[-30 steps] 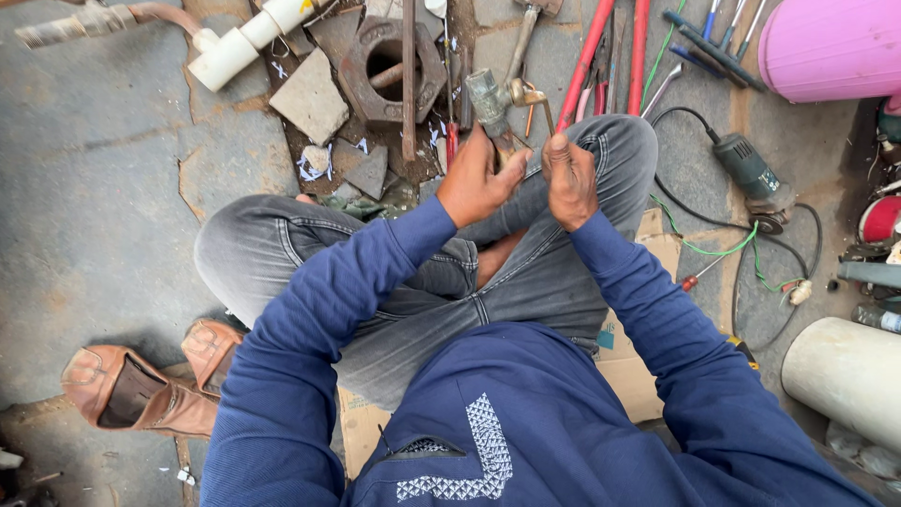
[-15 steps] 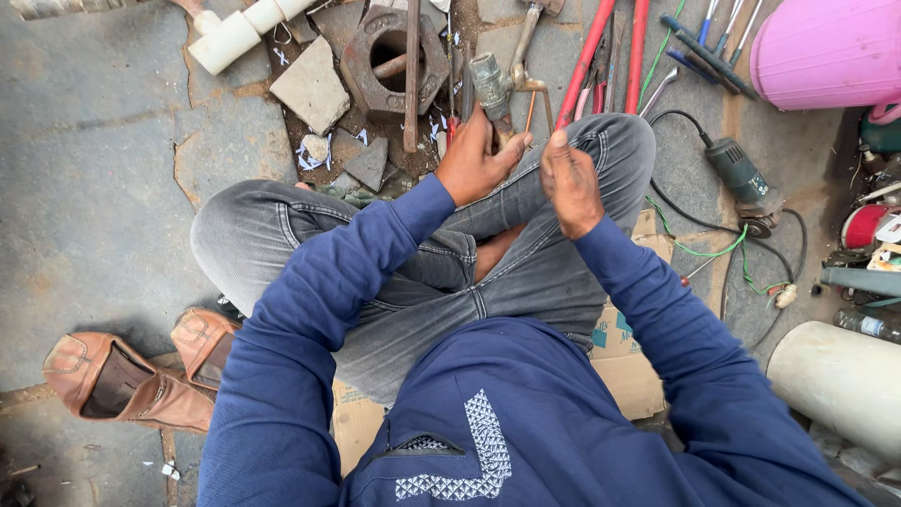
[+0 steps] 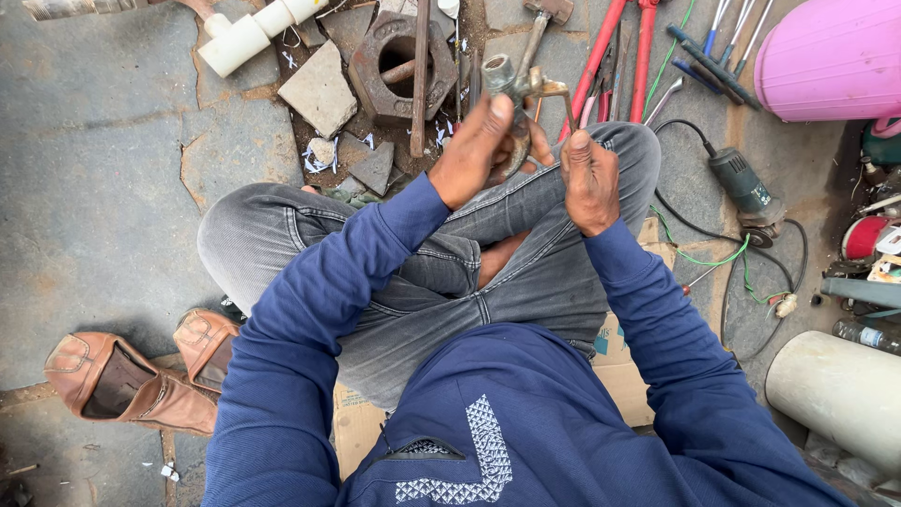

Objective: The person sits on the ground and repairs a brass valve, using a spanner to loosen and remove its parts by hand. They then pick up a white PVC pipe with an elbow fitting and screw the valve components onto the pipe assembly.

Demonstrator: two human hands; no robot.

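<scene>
Head view looks straight down on my crossed legs in grey jeans, and I see both hands raised over the right knee with a brass tap fitting [image 3: 514, 89] between them. My left hand [image 3: 476, 150] is clenched around the lower body of the fitting, thumb laid up along it, so its long axis runs up and away from me, the open threaded end pointing toward the far edge of the paved floor [image 3: 103, 188]. My right hand [image 3: 589, 183] is closed just beside it, on the fitting's right side; I cannot tell what its fingers pinch. The left hand is the nearer to the fitting's body. Just beyond the fitting lie a large rusty hex nut [image 3: 399, 66], a hammer [image 3: 537, 33] and red-handled tools [image 3: 619, 52]. An angle grinder [image 3: 746, 188] sits well apart toward the right edge, a pink tub [image 3: 831, 56] in the far right corner, brown sandals [image 3: 131, 376] by my left side
</scene>
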